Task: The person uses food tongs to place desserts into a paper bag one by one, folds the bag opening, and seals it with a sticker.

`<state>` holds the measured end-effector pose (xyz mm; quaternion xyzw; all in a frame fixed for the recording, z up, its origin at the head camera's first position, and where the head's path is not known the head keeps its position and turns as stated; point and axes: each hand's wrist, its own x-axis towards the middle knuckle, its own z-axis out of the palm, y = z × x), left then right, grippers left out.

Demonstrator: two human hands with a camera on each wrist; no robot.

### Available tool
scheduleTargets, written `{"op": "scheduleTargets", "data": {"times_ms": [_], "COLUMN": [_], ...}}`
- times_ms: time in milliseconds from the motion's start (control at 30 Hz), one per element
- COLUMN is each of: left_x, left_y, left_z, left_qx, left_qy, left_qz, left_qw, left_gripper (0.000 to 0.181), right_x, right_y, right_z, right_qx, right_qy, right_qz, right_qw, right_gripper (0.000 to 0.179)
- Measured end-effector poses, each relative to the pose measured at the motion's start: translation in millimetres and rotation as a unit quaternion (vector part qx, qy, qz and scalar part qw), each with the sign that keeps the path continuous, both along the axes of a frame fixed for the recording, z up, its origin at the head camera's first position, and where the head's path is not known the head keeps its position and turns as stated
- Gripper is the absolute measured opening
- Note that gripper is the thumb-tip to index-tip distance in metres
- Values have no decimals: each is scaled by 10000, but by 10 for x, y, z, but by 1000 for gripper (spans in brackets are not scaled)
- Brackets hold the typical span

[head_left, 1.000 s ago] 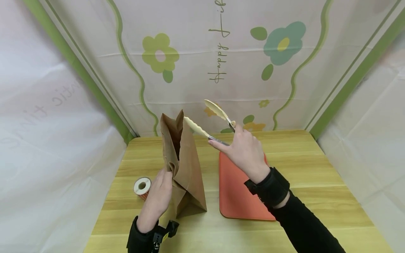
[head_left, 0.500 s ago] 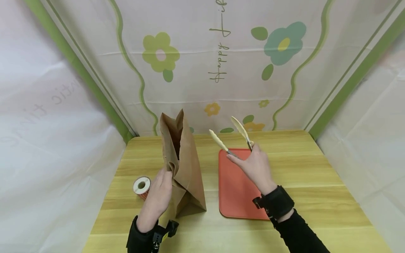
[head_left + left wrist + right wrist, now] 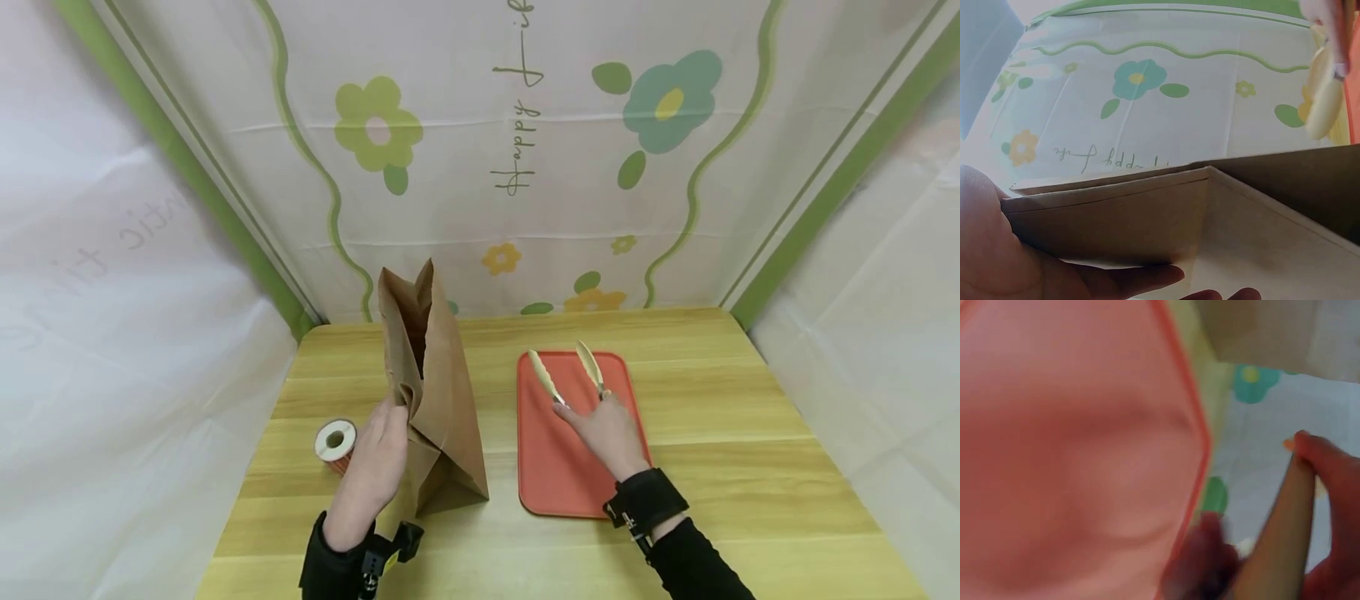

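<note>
A brown paper bag (image 3: 450,400) stands upright on the table, its mouth gaping. My left hand (image 3: 378,454) holds the near left side of the bag; in the left wrist view its fingers (image 3: 1141,278) lie along the paper. My right hand (image 3: 611,433) grips a pair of tongs with cream tips (image 3: 566,375), their arms spread apart with nothing between them. Both the hand and the tongs are over a red tray (image 3: 547,467). The right wrist view, which is blurred, has one cream tong arm (image 3: 1285,531) beside the thumb. What lies deep inside the bag is hidden.
Left of the bag, partly behind my left hand, stands a small roll (image 3: 336,440) with a white top face. The wooden table (image 3: 720,467) meets a printed cloth wall (image 3: 450,208) at the back, and cloth hangs on both sides.
My right hand has brought the tongs down and to the right, from beside the bag's mouth to over the red tray. My left hand and the bag have stayed put.
</note>
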<state>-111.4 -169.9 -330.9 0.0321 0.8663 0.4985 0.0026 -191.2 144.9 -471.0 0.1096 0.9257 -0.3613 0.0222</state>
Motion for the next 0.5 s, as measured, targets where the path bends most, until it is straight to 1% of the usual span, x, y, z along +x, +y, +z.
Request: {"op": "scheduleTargets", "data": {"times_ms": [100, 200, 233, 333, 500], "left_x": [8, 18, 21, 25, 18], "left_y": [-2, -7, -8, -12, -15], "left_z": [6, 11, 11, 11, 7], "left_qx": [8, -47, -62, -99, -118], "left_qy": [23, 8, -5, -9, -25], "left_qz": [-50, -51, -53, -58, -3], "left_qw": [10000, 10000, 10000, 9999, 9999], "left_gripper": [55, 54, 53, 53, 51], "right_x": [13, 25, 30, 38, 22], "right_y": [23, 54, 66, 84, 61], "right_z": [-116, -219, -252, -322, -388], "right_qx": [653, 1349, 1511, 1762, 2025], "right_qy": [-212, -423, -477, -564, -548], "right_qz": [-155, -296, -312, -339, -326], "right_qw": [9975, 9895, 9869, 9822, 9772], "right_gripper": [104, 89, 85, 80, 77]}}
